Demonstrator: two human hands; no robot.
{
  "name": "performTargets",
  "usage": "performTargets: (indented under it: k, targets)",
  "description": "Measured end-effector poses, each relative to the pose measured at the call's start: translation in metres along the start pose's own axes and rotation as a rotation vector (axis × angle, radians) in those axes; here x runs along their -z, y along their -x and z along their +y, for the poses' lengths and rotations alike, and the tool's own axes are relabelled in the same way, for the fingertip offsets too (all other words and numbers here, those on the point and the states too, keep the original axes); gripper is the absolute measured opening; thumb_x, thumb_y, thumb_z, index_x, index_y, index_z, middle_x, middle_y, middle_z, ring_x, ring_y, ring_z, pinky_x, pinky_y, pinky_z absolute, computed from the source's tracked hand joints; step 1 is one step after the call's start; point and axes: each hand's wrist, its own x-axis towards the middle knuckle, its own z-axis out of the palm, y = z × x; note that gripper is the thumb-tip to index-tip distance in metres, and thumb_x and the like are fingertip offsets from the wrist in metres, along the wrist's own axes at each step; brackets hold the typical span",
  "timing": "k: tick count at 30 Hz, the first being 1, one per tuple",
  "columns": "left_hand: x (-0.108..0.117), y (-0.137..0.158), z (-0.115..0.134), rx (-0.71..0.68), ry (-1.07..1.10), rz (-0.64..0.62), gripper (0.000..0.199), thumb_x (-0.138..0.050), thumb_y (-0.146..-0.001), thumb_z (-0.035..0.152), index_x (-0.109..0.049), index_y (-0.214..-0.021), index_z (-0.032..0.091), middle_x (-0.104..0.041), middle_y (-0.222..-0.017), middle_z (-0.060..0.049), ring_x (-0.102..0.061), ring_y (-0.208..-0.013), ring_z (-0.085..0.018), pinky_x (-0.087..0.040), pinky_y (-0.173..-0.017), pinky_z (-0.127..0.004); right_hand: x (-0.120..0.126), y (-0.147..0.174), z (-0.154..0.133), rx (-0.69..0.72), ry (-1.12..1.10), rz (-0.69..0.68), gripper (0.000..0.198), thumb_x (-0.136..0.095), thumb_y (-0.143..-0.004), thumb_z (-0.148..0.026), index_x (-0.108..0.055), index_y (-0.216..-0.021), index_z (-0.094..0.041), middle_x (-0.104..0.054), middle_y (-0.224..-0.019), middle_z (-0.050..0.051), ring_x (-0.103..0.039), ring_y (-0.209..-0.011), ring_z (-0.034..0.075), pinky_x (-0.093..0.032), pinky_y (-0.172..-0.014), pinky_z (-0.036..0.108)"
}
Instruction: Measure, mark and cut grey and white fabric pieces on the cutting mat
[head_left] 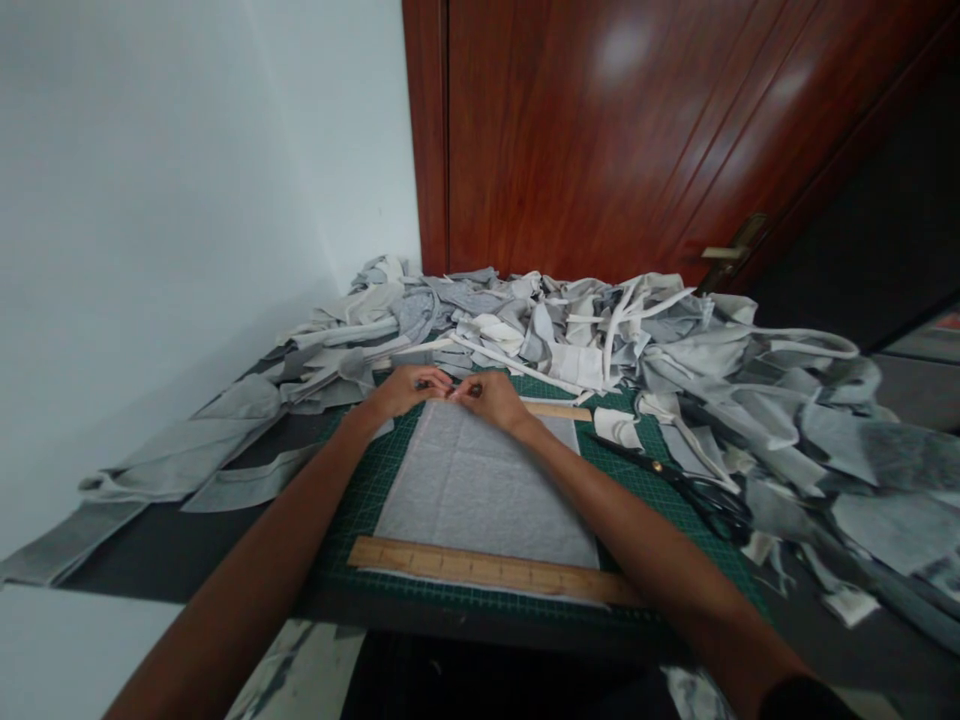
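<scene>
A grey piece of fabric lies flat on a green cutting mat. At its far left corner my left hand is closed in a pinch. Close beside it, my right hand is pinched too, its fingertips almost meeting the left ones. Something small and dark shows at the fingers, too small to name. One wooden ruler lies across the fabric's near edge. Another wooden ruler lies along the far edge, partly hidden behind my right hand.
Black scissors rest on the mat's right side, near a white scrap. Heaped grey and white fabric scraps line the back and right; more strips lie left. A white wall and wooden door stand close behind.
</scene>
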Motion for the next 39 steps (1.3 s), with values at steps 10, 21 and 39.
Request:
performTargets:
  k: [10,21,39]
  targets:
    - [0.008,-0.002,-0.005,-0.009,-0.044,-0.003,0.033,-0.071,-0.086,0.043,-0.077,-0.102,0.016,-0.08,-0.105,-0.01,-0.074,-0.097,-0.024,-0.056,-0.093,-0.033,-0.017,-0.014,-0.02,-0.084,0.048,-0.058,0.009,-0.079,-0.088,-0.023,-0.086,-0.092,-0.025,-0.083,-0.088,-0.001,-0.075,-0.082,0.014,-0.05,-0.074,0.018]
    - [0.009,-0.004,-0.011,-0.027,-0.051,-0.016,0.028,-0.068,-0.083,0.035,-0.077,-0.101,0.016,-0.08,-0.107,-0.01,-0.074,-0.097,-0.024,-0.056,-0.091,-0.033,-0.024,-0.022,-0.033,-0.109,0.185,-0.081,0.011,-0.078,-0.09,-0.025,-0.086,-0.097,-0.025,-0.084,-0.095,0.002,-0.077,-0.089,0.017,-0.054,-0.079,0.021]
    - [0.012,-0.009,-0.008,-0.056,-0.087,-0.111,0.033,-0.063,-0.087,0.05,-0.068,-0.08,0.019,-0.075,-0.083,-0.007,-0.068,-0.08,-0.022,-0.053,-0.077,-0.029,-0.018,-0.028,-0.038,-0.083,0.301,-0.127,0.01,-0.078,-0.09,-0.027,-0.086,-0.096,-0.026,-0.083,-0.099,0.004,-0.078,-0.098,0.021,-0.056,-0.083,0.024]
